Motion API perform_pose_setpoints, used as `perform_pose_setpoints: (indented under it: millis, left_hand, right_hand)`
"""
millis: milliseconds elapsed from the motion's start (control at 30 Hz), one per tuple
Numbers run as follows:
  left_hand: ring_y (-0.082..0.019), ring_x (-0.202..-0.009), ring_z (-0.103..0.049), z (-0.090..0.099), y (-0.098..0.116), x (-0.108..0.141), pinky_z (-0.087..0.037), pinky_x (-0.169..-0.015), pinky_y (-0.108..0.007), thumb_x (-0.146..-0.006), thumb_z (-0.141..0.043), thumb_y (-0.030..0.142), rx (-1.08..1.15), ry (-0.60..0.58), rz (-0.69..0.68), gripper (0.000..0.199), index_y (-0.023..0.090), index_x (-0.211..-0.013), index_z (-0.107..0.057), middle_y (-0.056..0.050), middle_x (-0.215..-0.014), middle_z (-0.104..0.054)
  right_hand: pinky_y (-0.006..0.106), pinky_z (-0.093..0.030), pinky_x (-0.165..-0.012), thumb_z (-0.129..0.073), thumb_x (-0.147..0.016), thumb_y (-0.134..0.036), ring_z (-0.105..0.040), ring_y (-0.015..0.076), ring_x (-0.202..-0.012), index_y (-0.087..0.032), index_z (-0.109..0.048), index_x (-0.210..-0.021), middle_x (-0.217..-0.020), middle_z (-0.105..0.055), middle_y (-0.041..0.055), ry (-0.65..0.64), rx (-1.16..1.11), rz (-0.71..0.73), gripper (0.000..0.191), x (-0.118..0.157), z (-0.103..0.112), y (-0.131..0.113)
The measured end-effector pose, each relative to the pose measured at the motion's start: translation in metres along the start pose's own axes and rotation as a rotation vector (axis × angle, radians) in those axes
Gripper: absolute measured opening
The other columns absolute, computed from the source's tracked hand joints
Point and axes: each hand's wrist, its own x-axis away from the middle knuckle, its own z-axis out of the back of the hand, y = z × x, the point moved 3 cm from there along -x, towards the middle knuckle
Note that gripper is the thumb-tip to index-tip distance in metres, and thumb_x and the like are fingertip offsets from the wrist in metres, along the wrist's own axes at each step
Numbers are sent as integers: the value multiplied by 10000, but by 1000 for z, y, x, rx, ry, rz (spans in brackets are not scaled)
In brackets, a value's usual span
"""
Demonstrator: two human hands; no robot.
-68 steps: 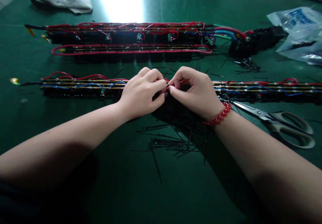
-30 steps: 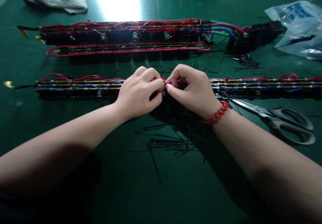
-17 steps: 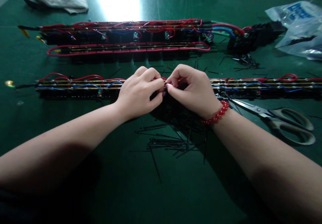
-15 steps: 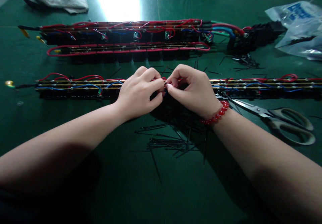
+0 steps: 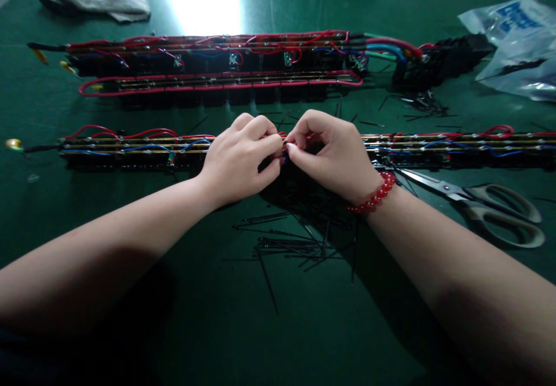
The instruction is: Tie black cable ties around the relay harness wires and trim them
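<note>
Left hand (image 5: 244, 157) and right hand (image 5: 332, 149) bunch fingertips together, can't tell whether either grips anything! | wired strip (image 5: 460, 147) runs right under them | black ties (image 5: 297, 248) scatter nearer the wearer | scissors (image 5: 467, 196) right of the grip

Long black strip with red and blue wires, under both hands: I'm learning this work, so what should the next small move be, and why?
Probably ease the right hand, with a red beaded bracelet at its wrist, slightly aside while the left hand steadies the strip: both hands' fingertips crowd together over it, hiding anything between them, so a quick look there seems wise.
</note>
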Motion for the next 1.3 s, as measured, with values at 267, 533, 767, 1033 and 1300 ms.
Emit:
perform_pose_setpoints:
  millis: [267, 533, 767, 1033, 1300]
  left_hand:
    - [-226, -939, -519, 0, 0, 0, -486, -753, -387, -903, -543, 257, -9, 3, -5, 139, 192, -830, -642, -60, -986, -610]
    - [-234, -968, -530, -1, 0, 0, -497, -787, -406, -897, -532, 259, 12, -13, 19, 135, 200, -828, -632, -59, -991, -596]
    - [-254, -1002, -556, -1, -1, 0, -509, -852, -450, -929, -480, 281, 43, -38, 65, 151, 210, -906, -611, -62, -998, -598]
    - [-277, -1026, -570, 1, -2, -1, -505, -869, -457, -958, -483, 344, 85, -58, 105, 187, 238, -1063, -594, -62, -992, -605]
    - [-279, -1044, -570, 1, -1, -1, -499, -879, -453, -973, -464, 342, 54, -72, 95, 199, 236, -1087, -589, -69, -1015, -606]
  right_hand:
    - [285, -400, -629, -602, -744, -98, -515, 127, -688, -217, -477, -686, -725, -565, -18, -6, 10, 0, 182, 0, -1, 0]
    - [294, -430, -626, -589, -748, -94, -535, 139, -698, -228, -464, -672, -729, -602, -10, -2, 26, 29, 198, 0, 0, -1]
    - [298, -457, -642, -631, -747, -126, -565, 151, -725, -230, -517, -685, -751, -619, -7, -10, -9, 13, 166, 2, 0, 0]
    - [332, -483, -657, -696, -754, -187, -576, 182, -749, -235, -547, -692, -763, -616, 17, -14, -35, -18, 169, 2, 0, 2]
    - [319, -452, -640, -684, -747, -163, -556, 166, -714, -230, -527, -677, -741, -609, 6, -20, -22, -16, 185, 1, 0, 0]
